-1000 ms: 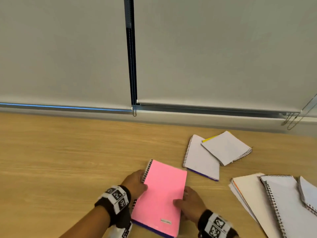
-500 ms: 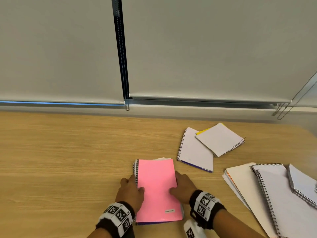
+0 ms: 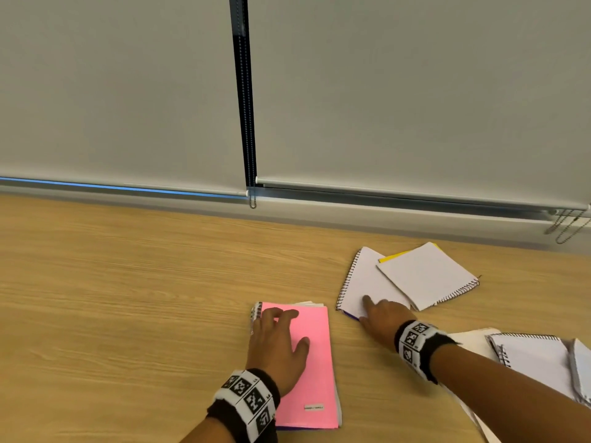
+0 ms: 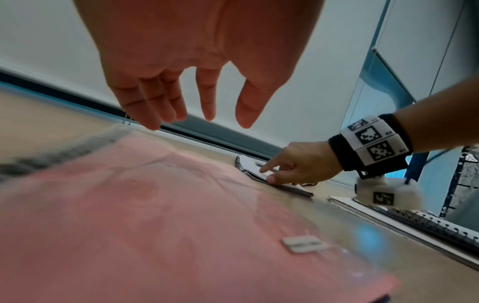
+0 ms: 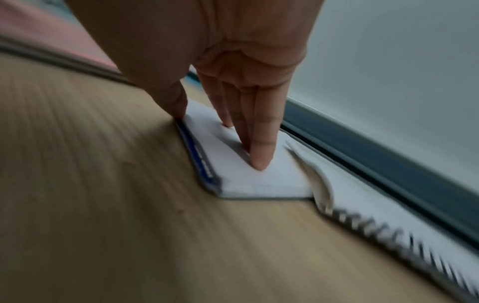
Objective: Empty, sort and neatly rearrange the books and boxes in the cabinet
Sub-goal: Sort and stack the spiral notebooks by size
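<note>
The left hand [image 3: 277, 343] lies flat, fingers relaxed, over the pink notebook [image 3: 311, 362] topping a small stack near the front of the wooden worktop [image 3: 128, 298]. The right hand [image 3: 382, 316] reaches to a white spiral notebook [image 3: 363, 282] just beyond, straight fingers pressing its cover while the thumb touches its near edge. A second white notebook [image 3: 425, 274] overlaps that one, yellow showing beneath. More spiral notebooks [image 3: 537, 356] lie at the far right. Grey roller blinds [image 3: 415, 91] hang behind.
</note>
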`<state>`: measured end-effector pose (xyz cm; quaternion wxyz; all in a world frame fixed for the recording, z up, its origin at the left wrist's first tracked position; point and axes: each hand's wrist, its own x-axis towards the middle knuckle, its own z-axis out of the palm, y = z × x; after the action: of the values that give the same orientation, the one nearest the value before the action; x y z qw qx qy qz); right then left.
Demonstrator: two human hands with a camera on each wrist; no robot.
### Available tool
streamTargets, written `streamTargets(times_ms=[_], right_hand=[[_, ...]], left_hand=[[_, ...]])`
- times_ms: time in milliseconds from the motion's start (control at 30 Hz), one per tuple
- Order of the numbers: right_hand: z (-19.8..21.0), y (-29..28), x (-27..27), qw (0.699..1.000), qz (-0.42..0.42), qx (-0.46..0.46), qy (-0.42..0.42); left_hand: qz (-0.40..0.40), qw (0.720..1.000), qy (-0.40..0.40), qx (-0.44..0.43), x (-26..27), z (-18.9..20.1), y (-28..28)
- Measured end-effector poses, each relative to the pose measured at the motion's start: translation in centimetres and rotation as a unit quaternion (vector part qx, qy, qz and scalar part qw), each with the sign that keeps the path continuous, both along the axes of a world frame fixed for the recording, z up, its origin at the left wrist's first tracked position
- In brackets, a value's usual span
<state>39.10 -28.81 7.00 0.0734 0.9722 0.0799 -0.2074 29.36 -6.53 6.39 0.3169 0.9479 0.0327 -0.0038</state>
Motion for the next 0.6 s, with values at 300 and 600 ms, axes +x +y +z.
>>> streamTargets(times_ms=[300, 600], right_hand=[[-0.4, 2.6, 1.3, 0.997, 0.053, -0.051, 0.04], [6.6, 4.3, -0.9, 0.992, 0.108, 0.009, -0.069]], left_hand=[[-0.03, 0.998, 0.024, -0.048, 0.8, 0.2, -2.3], [-0.007, 0.977, 0.072, -0.2, 2.4, 3.0, -3.9]])
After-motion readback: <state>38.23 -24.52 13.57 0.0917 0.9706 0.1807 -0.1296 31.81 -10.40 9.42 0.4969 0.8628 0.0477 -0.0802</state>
